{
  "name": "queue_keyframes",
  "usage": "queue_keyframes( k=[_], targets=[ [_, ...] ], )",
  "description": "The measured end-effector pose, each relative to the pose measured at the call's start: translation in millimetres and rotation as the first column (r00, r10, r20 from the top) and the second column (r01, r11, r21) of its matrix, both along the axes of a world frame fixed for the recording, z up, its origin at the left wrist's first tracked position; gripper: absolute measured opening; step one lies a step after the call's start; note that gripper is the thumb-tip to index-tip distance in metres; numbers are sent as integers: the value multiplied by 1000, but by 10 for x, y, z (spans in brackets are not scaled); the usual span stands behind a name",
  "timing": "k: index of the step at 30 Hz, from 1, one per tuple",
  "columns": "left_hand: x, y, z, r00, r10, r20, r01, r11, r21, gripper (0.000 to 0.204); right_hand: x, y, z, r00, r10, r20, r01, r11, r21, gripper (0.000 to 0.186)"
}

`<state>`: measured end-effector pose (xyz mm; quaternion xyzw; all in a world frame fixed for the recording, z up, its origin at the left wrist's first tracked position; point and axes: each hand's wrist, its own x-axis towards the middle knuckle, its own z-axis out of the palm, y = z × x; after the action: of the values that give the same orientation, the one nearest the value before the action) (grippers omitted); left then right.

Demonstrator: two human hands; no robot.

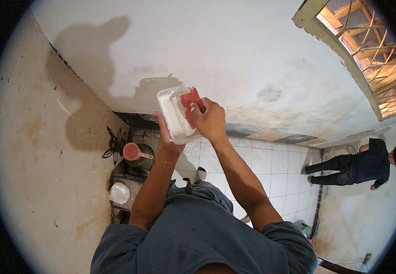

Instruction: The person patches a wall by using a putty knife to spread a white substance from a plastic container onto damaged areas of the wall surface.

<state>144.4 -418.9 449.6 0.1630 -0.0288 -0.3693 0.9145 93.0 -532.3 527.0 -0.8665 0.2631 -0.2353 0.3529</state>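
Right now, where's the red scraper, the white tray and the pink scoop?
red scraper [191, 104], head view, on its blade.
white tray [174, 119], head view, on its putty-covered inside.
pink scoop [131, 151], head view, on its cup.

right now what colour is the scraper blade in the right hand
Red, smeared with white plaster; the scraper shows best in the head view.

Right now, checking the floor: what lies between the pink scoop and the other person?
In the head view, the left forearm, right forearm and white floor tiles between pink scoop and other person.

The left hand [169, 142] is mostly hidden behind the white tray [176, 116]; the red scraper [191, 104] blade seems buried in paste under the right hand [210, 119].
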Motion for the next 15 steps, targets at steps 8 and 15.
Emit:
queue_keyframes(
  k=[8, 15],
  targets=[
    [-38, -64, -1, 982, -51, -182, 15, 981, -192, 63, 51, 186, 123, 997, 78, -2, -78, 993, -87, 24],
    [-8, -69, -57, 1000, 17, -18, -19, 995, -102, 62, 35, 81, 129, 995, 102, -6, -102, 989, -110, 23]
  ],
)
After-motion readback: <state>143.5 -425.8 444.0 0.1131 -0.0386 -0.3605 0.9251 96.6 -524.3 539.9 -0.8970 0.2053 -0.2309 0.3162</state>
